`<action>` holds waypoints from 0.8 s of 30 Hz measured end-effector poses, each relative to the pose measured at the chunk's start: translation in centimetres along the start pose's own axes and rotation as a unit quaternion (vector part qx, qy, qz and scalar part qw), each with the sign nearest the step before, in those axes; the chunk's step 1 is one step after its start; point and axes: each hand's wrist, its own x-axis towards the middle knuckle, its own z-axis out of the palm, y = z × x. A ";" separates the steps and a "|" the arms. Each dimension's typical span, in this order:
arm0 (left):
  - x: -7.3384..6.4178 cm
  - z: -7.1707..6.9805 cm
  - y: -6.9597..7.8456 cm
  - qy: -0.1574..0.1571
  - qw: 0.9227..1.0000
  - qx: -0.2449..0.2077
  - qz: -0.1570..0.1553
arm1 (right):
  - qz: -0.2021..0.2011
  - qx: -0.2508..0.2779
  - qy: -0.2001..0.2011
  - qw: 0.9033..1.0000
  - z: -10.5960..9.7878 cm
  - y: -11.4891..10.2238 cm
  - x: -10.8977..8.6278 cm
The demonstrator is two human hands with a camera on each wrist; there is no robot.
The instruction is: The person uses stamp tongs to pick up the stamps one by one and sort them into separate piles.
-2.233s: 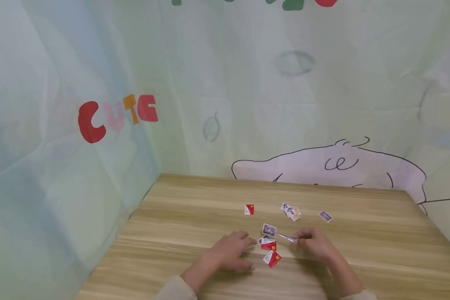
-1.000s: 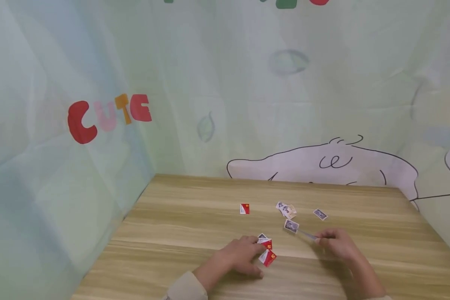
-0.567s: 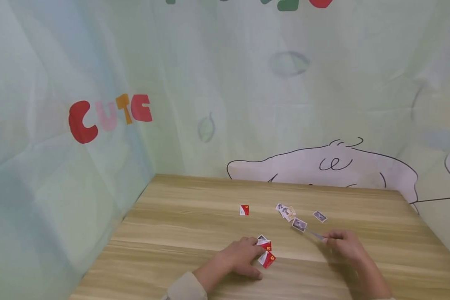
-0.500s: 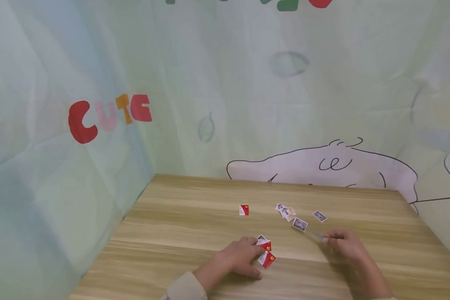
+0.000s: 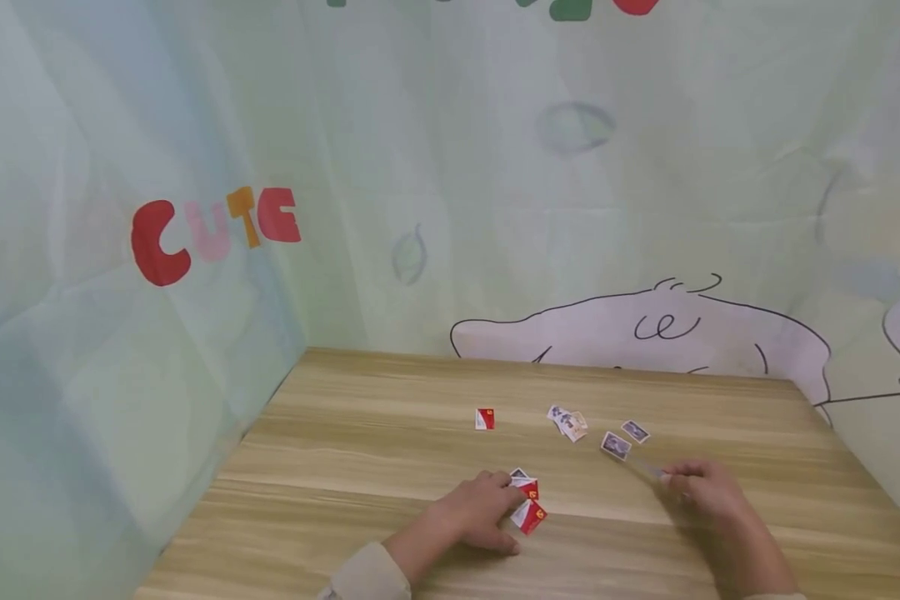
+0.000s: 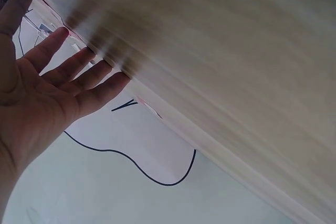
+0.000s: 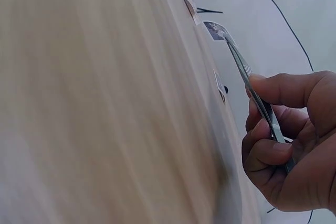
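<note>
My right hand (image 5: 708, 492) pinches metal tweezers (image 7: 252, 85) between thumb and fingers. At their tips is a small dark picture card (image 5: 616, 446) with a white border, close over the table and just in front of another dark picture card (image 5: 635, 431). My left hand (image 5: 474, 512) rests on the table, palm down, fingers spread. Its fingertips lie at the edge of a small cluster of cards: a red-and-white card (image 5: 529, 517) in front, a second one partly under the index finger, and a dark card (image 5: 520, 473) showing behind.
A wood-grain table (image 5: 360, 433) fills the lower view. Toward the back lie a single red-and-white card (image 5: 484, 419) and an overlapping pile of pale picture cards (image 5: 568, 423). A printed cloth backdrop (image 5: 375, 167) stands behind and to the left.
The tweezers have carried the dark card rightward from the cluster, past the pale pile, toward the lone dark card. My left hand has shifted right onto the red-and-white cards and stayed there.
</note>
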 end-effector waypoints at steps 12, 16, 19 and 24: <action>-0.1 0.1 -0.2 0.003 1.000 0.001 -0.005 | 0.006 -0.014 0.007 1.000 -1.7 0.2 0.1; -0.1 0.2 -0.3 0.002 1.000 -0.001 -0.006 | 0.004 -0.030 0.001 1.000 -2.3 0.3 0.3; -0.1 0.2 -0.3 0.001 1.000 0.000 -0.003 | -0.003 -0.034 -0.005 0.999 -2.7 0.3 0.5; 0.0 0.2 -0.2 0.001 1.000 -0.002 0.000 | -0.004 -0.034 -0.006 0.999 -3.3 0.5 0.8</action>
